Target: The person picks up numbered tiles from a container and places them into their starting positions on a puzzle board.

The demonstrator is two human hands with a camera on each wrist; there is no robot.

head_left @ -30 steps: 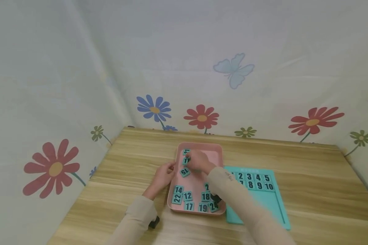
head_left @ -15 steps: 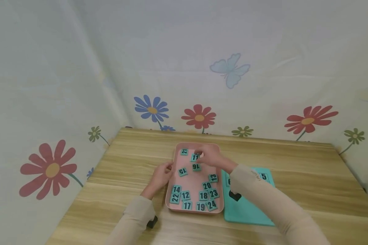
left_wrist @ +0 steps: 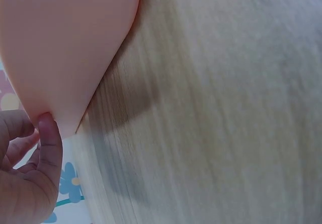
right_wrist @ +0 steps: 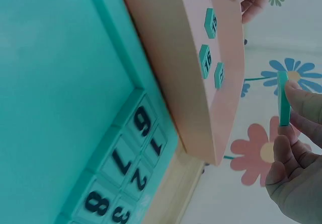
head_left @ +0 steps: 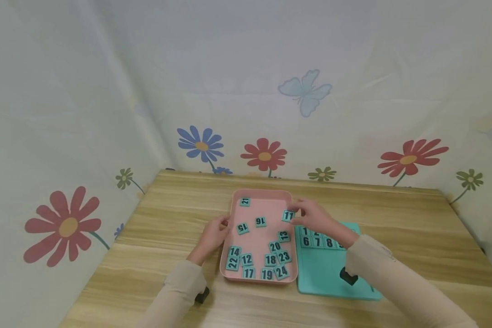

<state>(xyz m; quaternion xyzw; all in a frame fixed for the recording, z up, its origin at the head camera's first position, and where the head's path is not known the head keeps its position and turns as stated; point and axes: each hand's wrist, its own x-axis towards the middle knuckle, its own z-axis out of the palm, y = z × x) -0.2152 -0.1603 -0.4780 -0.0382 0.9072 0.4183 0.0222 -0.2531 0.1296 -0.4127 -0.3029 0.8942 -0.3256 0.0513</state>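
Note:
My right hand (head_left: 317, 221) pinches a teal number tile marked 11 (head_left: 288, 215) above the right rim of the pink tray (head_left: 256, 243). Seen from the right wrist, that tile (right_wrist: 283, 100) stands edge-on between thumb and fingertips, off the tray floor. At the tray's left edge, my left hand (head_left: 212, 236) pinches the rim, thumb against the outer wall in the left wrist view. Loose tiles lie in the tray, among them 21 (head_left: 244, 202), 16 (head_left: 260, 222) and 15 (head_left: 243, 228). Right of the tray is a teal board (head_left: 324, 275) with two rows of tiles, partly behind the right wrist.
Several more tiles, such as 12 (head_left: 247, 259) and 24 (head_left: 281, 272), sit toward the tray's near end. Tray and board lie side by side on a wooden table (head_left: 180, 200). A flower-print curtain (head_left: 229, 91) hangs behind it.
My right hand has lifted tile 11 and carried it rightward from the tray's upper left to its right rim. Tile 16 is now uncovered. The left hand stays at the tray's edge.

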